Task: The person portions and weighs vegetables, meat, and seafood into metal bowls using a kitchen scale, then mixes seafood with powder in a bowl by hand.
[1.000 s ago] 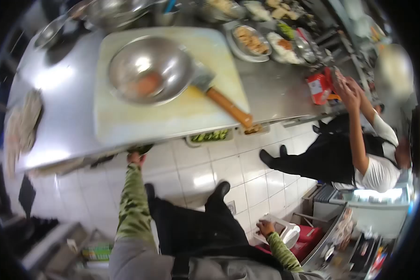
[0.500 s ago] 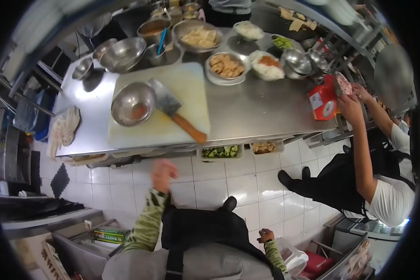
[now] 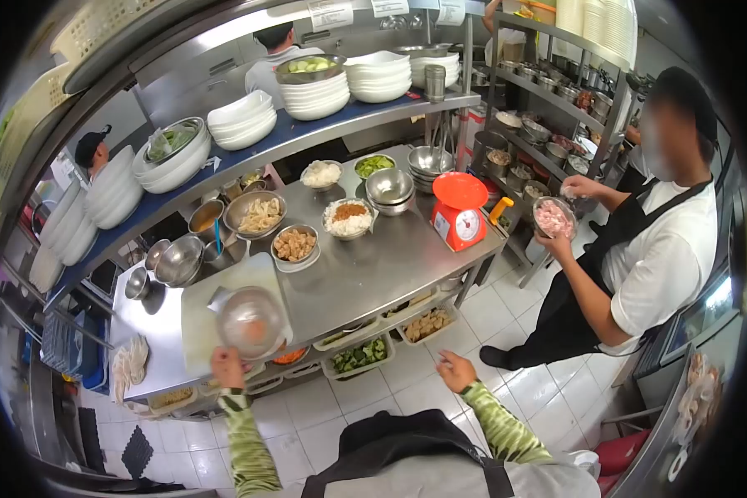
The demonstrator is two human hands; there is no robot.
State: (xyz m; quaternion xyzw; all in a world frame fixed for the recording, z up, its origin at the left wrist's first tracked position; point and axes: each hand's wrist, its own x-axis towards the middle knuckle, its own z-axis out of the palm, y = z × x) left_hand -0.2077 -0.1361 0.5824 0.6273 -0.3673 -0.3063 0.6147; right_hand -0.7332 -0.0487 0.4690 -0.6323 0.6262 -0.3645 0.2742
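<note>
My left hand (image 3: 227,366) grips the near rim of a metal bowl (image 3: 253,322), its fingers closed there. The bowl is slightly blurred, and a small reddish patch shows inside. It sits over the near right part of a pale cutting board (image 3: 199,328), covering most of the cleaver, whose blade (image 3: 217,298) peeks out at the left. My right hand (image 3: 455,371) hangs in the air in front of the table, fingers apart and holding nothing. Below it is the tiled floor.
On the steel table (image 3: 365,282) stand bowls of chicken pieces (image 3: 295,244) and rice (image 3: 348,217), stacked metal bowls (image 3: 390,189) and a red scale (image 3: 460,212). Trays of greens (image 3: 359,358) sit underneath. A co-worker (image 3: 664,216) holds a bowl of pink meat (image 3: 554,217) at right.
My left hand has reached forward and taken the bowl, which has shifted right over the cleaver. My right hand has risen. The view has tilted up; the co-worker's meat has left the scale.
</note>
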